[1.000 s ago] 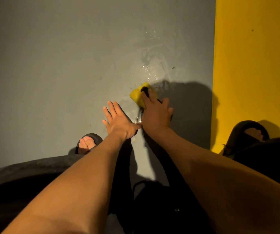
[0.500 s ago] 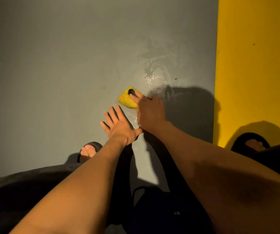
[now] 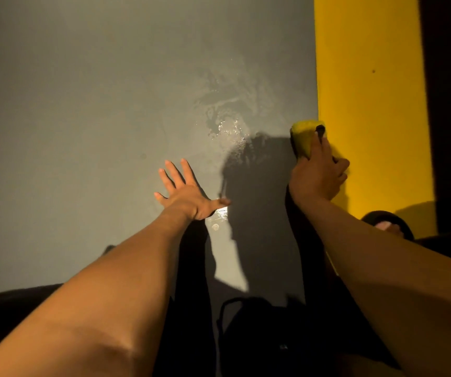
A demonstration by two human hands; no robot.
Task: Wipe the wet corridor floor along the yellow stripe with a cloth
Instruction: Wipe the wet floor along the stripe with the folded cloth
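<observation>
A yellow cloth (image 3: 303, 138) lies bunched on the grey floor (image 3: 83, 118), right at the left edge of the yellow stripe (image 3: 368, 104). My right hand (image 3: 318, 178) grips the cloth from behind and presses it down, its fingers curled over it. My left hand (image 3: 185, 193) rests flat on the floor to the left, fingers spread. A wet patch (image 3: 229, 126) with glistening drops and swirled smears lies between the two hands, farther out.
A dark band (image 3: 439, 104) runs along the right side of the stripe. My sandalled right foot (image 3: 387, 224) stands on the stripe near the right arm. More drops (image 3: 216, 224) shine beside my left thumb. Dark clothing fills the bottom of the view.
My right hand has swept the cloth to the right, from the middle of the floor beside my left hand to the stripe's edge. The left hand stays planted.
</observation>
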